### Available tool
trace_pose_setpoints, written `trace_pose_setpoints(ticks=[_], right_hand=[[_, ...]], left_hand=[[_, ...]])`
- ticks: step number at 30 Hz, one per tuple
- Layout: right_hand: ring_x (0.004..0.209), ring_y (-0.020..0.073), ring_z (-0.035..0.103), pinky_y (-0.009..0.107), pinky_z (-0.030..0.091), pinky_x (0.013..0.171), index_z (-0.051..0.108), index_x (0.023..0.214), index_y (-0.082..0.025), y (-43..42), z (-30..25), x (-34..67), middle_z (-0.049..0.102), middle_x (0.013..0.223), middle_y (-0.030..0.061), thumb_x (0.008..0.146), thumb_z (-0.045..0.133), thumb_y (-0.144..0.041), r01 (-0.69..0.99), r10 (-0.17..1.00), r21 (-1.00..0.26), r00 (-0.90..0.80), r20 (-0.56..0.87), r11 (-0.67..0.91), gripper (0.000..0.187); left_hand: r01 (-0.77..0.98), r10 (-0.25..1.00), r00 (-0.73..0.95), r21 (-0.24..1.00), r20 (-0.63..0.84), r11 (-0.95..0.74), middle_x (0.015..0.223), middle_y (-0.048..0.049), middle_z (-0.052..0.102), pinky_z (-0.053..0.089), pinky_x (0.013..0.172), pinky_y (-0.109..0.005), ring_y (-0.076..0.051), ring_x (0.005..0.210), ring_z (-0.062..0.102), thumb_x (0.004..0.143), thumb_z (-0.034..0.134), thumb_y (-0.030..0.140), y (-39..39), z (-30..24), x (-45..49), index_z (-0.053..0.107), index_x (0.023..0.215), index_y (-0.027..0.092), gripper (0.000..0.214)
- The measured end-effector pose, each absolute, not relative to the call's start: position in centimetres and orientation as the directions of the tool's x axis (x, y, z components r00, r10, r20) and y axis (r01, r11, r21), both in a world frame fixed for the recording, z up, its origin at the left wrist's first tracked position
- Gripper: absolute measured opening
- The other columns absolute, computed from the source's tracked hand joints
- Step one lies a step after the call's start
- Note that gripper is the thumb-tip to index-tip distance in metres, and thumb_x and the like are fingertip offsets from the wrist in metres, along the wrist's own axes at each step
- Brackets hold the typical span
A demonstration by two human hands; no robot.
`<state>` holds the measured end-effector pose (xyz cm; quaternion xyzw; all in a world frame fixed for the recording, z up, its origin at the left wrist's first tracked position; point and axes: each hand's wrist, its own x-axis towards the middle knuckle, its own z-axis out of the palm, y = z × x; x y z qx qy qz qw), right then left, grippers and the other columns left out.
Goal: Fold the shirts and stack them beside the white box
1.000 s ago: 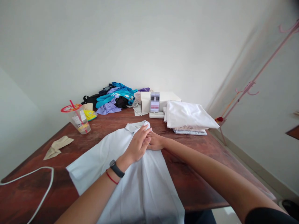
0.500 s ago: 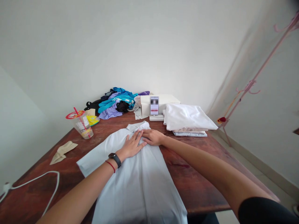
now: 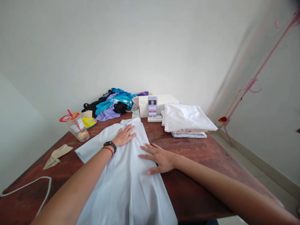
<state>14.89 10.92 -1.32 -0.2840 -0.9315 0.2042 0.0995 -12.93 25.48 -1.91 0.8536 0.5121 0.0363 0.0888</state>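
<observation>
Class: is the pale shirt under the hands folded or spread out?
Partly folded, it seems: the pale shirt lies flat on the table, one sleeve out left, none showing along its straight right edge.

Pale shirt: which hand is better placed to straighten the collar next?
Probably left: the left hand lies on the shirt just below the collar; the right hand is farther off, at one edge.

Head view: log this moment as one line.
left hand: flat on pale shirt, near collar | right hand: spread over shirt's right edge | shirt: laid out on table | folded stack: on table
</observation>
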Motion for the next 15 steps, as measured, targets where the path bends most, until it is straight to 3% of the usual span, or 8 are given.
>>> trace_pose_setpoints(ticks=[7,10,12,15], right_hand=[[0.155,0.0379,0.010,0.063,0.005,0.122,0.039,0.155,-0.034,10.5,-1.0,16.0,0.015,0.169,0.0100,0.084,0.067,-0.067,0.464,0.550,-0.454,-0.832,0.070,0.761,0.083],[0.155,0.0377,0.010,0.062,0.005,0.122,0.040,0.154,-0.034,10.5,-1.0,16.0,0.015,0.169,0.0091,0.083,0.068,-0.066,0.464,0.554,-0.466,-0.830,0.071,0.754,0.083],[0.155,0.0371,0.010,0.061,0.006,0.123,0.041,0.154,-0.034,10.5,-1.1,16.1,0.016,0.169,0.0090,0.083,0.067,-0.067,0.461,0.552,-0.463,-0.831,0.075,0.757,0.083],[0.155,0.0365,0.011,0.061,0.007,0.123,0.042,0.154,-0.032,10.5,-1.2,16.1,0.019,0.168,0.0100,0.083,0.064,-0.071,0.460,0.552,-0.454,-0.829,0.088,0.763,0.084]], left_hand=[[0.848,0.873,0.487,0.232,0.010,-0.476,0.169,-0.0069,0.012,0.008,0.122,-0.060,-0.029,0.156,0.014,0.098,0.028,0.068,26.7,-1.7,-13.8,0.027,0.160,0.029,0.073],[0.842,0.878,0.475,0.262,0.051,-0.471,0.169,-0.0088,0.015,0.013,0.122,-0.058,-0.031,0.155,0.017,0.099,0.033,0.062,26.2,-1.7,-13.4,0.037,0.156,0.025,0.068],[0.834,0.892,0.438,0.322,0.107,-0.448,0.168,-0.0127,0.019,0.019,0.122,-0.055,-0.031,0.153,0.024,0.099,0.037,0.055,24.8,-1.7,-12.8,0.043,0.153,0.018,0.066],[0.771,0.921,0.319,0.504,0.223,-0.389,0.160,-0.0179,0.036,0.031,0.119,-0.048,-0.031,0.146,0.038,0.095,0.045,0.050,20.5,-0.9,-11.7,0.046,0.148,0.012,0.065]])
